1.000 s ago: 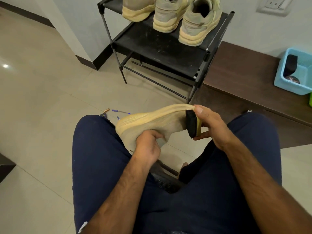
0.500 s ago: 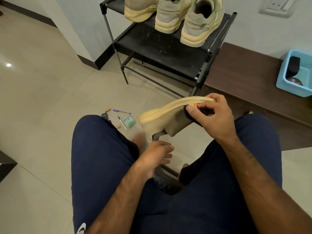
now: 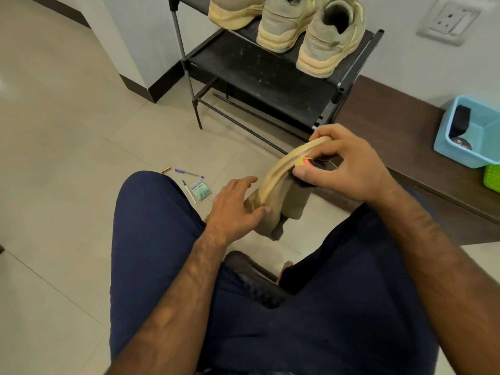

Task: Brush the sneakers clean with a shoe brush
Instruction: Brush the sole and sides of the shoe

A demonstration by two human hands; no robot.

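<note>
The right hand (image 3: 349, 163) pinches both brush (image 3: 311, 169) and sneaker (image 3: 278, 193) while the left hand (image 3: 238, 204), fingers spread, touches its near end; I judge the brushing midway, since three more sneakers (image 3: 303, 25) wait on the rack (image 3: 259, 69) beyond.

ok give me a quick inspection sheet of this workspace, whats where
Surface: pale tiled floor; the person sits with legs in dark trousers.
Job's things: beige sneaker held over the lap, sole edge up; shoe brush pressed to its side. Three more sneakers on the black rack.
Clutter: two pens, a small green packet and a small brass-coloured cylinder on the floor.
Grippers: left hand at the sneaker's lower end, fingers loose; right hand grips brush and sneaker.
Cables: nothing seen.
Surroundings: brown bench with blue tub and green basket; wall socket.
</note>
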